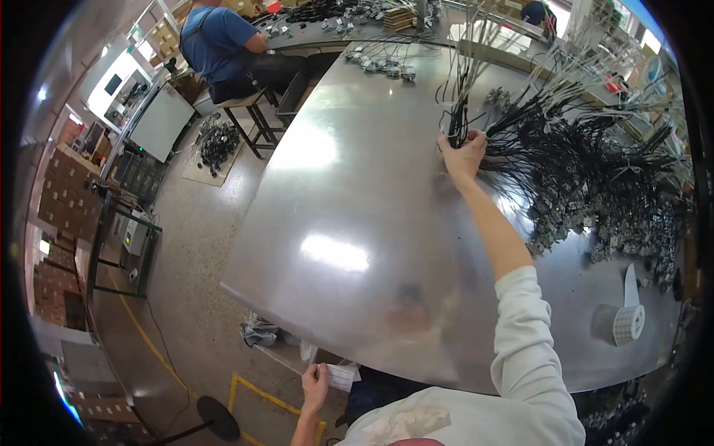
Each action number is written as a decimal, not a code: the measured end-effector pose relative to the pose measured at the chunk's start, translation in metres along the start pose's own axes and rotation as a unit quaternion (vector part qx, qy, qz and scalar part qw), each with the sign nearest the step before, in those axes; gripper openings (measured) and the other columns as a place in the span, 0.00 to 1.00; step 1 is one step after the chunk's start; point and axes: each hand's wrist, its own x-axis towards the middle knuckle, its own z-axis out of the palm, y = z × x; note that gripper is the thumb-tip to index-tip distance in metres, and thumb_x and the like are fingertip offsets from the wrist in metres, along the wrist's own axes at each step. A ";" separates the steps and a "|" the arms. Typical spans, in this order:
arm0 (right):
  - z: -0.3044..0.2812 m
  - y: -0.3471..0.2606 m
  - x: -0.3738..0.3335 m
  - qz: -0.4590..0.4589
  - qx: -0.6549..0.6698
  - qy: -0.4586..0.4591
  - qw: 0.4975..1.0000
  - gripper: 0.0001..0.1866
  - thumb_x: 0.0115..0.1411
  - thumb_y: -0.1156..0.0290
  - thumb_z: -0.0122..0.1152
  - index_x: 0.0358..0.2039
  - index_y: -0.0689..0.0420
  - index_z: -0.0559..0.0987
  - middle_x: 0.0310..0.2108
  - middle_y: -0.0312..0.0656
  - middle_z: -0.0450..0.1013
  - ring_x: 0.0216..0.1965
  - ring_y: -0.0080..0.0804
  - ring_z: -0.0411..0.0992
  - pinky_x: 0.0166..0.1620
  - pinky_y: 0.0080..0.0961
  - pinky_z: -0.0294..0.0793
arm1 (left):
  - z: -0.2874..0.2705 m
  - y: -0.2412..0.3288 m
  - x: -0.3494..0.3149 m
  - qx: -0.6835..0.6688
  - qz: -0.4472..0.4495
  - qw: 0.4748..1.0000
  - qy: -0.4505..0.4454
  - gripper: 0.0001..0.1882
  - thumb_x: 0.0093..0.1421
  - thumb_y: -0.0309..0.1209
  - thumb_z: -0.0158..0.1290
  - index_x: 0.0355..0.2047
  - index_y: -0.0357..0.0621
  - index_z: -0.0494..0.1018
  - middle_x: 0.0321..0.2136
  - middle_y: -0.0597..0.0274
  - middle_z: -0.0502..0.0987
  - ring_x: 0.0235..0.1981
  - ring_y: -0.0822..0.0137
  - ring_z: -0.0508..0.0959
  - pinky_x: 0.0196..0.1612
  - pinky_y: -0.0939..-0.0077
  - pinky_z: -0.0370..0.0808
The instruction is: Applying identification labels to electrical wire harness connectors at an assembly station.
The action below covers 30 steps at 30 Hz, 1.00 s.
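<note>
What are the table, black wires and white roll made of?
Table: probably smooth metal; it's grey and shiny with glare.
Wires: maybe plastic-coated, as they're black and bendy; too thin to see their finish.
Roll: perhaps matte paper, since a thin strip sticks out.

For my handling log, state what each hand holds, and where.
The left hand pinches a white paper slip by its left edge; the right hand grips a cable bundle by its near, black part.
</note>
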 end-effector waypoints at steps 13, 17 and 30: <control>-0.037 0.016 -0.012 0.012 -0.014 -0.202 0.979 0.35 0.73 0.39 0.50 0.58 0.61 0.77 0.47 0.66 0.80 0.54 0.68 0.76 0.56 0.54 0.74 | 0.008 0.003 0.001 -0.063 -0.019 0.997 0.038 0.21 0.75 0.39 0.54 0.27 0.36 0.72 0.22 0.73 0.67 0.28 0.78 0.64 0.30 0.72 0.65; -0.098 0.012 -0.042 -0.003 -0.063 -0.229 0.971 0.34 0.73 0.40 0.52 0.59 0.61 0.77 0.41 0.62 0.81 0.47 0.61 0.81 0.51 0.50 0.78 | 0.004 0.005 -0.003 -0.088 -0.002 0.995 0.040 0.21 0.76 0.39 0.54 0.27 0.36 0.71 0.22 0.72 0.67 0.28 0.78 0.63 0.30 0.72 0.64; -0.377 -0.142 0.061 0.249 0.370 -0.291 0.846 0.25 0.74 0.49 0.55 0.50 0.61 0.76 0.20 0.35 0.70 0.23 0.34 0.76 0.38 0.43 0.84 | -0.003 0.004 -0.019 -0.063 0.063 0.996 0.023 0.21 0.76 0.39 0.52 0.30 0.34 0.71 0.23 0.70 0.67 0.30 0.76 0.64 0.32 0.70 0.65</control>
